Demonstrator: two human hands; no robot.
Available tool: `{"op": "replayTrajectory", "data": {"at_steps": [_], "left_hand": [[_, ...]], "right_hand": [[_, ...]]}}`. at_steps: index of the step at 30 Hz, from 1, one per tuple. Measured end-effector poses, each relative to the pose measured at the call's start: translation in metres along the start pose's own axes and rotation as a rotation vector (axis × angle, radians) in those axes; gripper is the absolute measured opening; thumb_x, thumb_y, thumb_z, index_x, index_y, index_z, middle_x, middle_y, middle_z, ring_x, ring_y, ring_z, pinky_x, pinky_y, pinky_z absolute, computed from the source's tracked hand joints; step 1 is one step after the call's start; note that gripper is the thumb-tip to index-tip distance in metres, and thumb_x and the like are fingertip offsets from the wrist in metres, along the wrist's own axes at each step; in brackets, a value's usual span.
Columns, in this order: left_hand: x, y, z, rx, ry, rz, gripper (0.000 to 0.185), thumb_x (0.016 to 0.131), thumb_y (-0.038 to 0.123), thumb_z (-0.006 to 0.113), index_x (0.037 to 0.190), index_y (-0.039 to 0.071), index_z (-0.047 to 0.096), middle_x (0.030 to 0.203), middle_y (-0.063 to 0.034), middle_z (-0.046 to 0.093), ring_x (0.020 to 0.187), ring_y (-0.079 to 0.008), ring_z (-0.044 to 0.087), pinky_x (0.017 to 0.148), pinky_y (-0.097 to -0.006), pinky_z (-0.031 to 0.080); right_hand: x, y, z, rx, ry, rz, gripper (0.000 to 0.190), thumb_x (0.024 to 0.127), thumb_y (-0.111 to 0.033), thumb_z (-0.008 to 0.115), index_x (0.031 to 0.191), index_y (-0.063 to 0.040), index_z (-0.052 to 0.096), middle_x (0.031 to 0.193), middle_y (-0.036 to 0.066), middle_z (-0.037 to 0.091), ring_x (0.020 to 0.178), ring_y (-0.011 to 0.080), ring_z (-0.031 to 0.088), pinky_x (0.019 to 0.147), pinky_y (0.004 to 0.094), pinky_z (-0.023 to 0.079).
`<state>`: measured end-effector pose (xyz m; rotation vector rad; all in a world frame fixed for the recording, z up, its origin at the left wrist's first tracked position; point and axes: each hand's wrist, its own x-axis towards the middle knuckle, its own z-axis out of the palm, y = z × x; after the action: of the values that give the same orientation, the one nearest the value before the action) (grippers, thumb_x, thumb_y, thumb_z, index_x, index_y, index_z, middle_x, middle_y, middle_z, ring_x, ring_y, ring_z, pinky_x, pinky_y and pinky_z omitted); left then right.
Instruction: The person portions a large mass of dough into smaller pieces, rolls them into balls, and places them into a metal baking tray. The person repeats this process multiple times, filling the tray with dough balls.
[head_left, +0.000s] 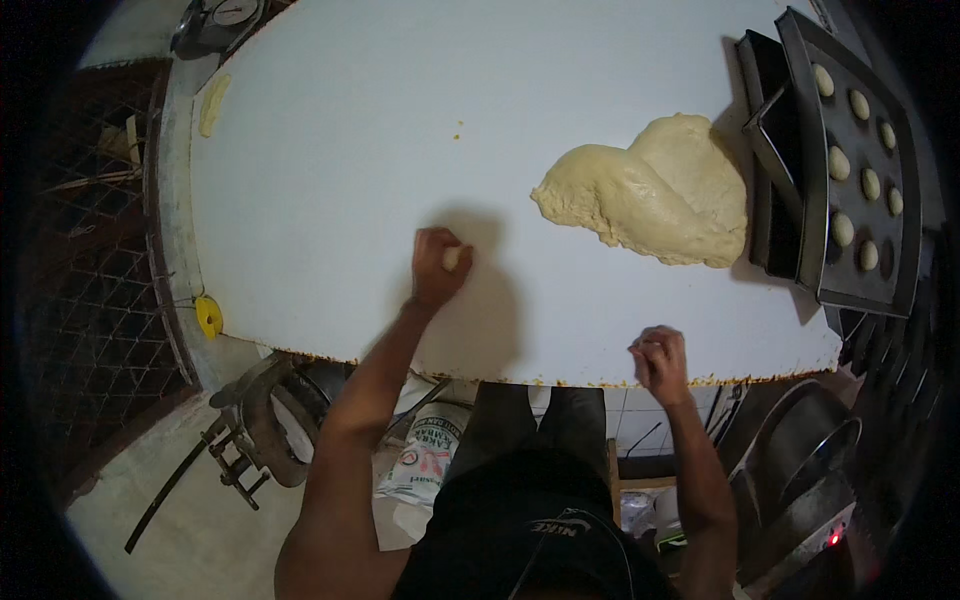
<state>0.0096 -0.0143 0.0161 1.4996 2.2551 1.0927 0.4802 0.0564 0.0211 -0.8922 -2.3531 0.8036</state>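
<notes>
My left hand (441, 268) is curled around a small piece of dough (452, 257) over the white tabletop (337, 187). Near the table's front edge, to the right, my right hand (660, 360) has its fingers bent together; whether anything lies between them cannot be told. A large folded mass of pale dough (645, 195) rests on the table beyond my hands, towards the right. Beside it, a metal baking tray (810, 187) bears several small dough balls (842, 229) in rows, raised and tilted on other dark metal pans (769, 150).
A dial scale (229, 13) stands at the far left corner. A dough strip (214, 105) and a yellow ring-like object (209, 316) lie along the left edge. Below the table are a printed sack (424, 454), a metal machine part (274, 427) and, at right, equipment with a red light (835, 538).
</notes>
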Motion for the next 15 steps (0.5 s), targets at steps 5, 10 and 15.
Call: {"op": "replayTrajectory", "data": {"at_steps": [5,10,15], "left_hand": [[0.036,0.059,0.054,0.119,0.098,-0.034,0.023,0.092,0.009,0.075,0.113,0.003,0.067,0.115,-0.0164,0.067,0.116,-0.0371,0.059,0.102,-0.0476,0.050],[0.043,-0.022,0.001,0.055,-0.076,0.064,0.025,0.090,0.009,0.080,0.110,0.004,0.067,0.113,-0.0164,0.066,0.113,-0.0362,0.060,0.097,-0.0491,0.050],[0.026,0.022,0.022,0.018,-0.125,0.184,0.025,0.092,0.007,0.080,0.112,0.002,0.065,0.113,-0.0165,0.066,0.111,-0.0366,0.060,0.096,-0.0497,0.050]], "right_hand": [[0.083,-0.036,0.039,-0.141,0.460,0.436,0.021,0.088,-0.003,0.085,0.097,-0.006,0.066,0.098,0.014,0.070,0.097,0.0371,0.065,0.089,0.0488,0.051],[0.024,0.004,0.004,-0.172,0.070,0.118,0.025,0.086,-0.005,0.085,0.096,-0.009,0.062,0.097,0.013,0.067,0.096,0.0374,0.064,0.086,0.0511,0.049],[0.064,-0.056,0.072,-0.205,0.510,0.419,0.026,0.085,-0.005,0.087,0.097,-0.008,0.065,0.103,0.013,0.070,0.104,0.0387,0.065,0.094,0.0514,0.050]]}}
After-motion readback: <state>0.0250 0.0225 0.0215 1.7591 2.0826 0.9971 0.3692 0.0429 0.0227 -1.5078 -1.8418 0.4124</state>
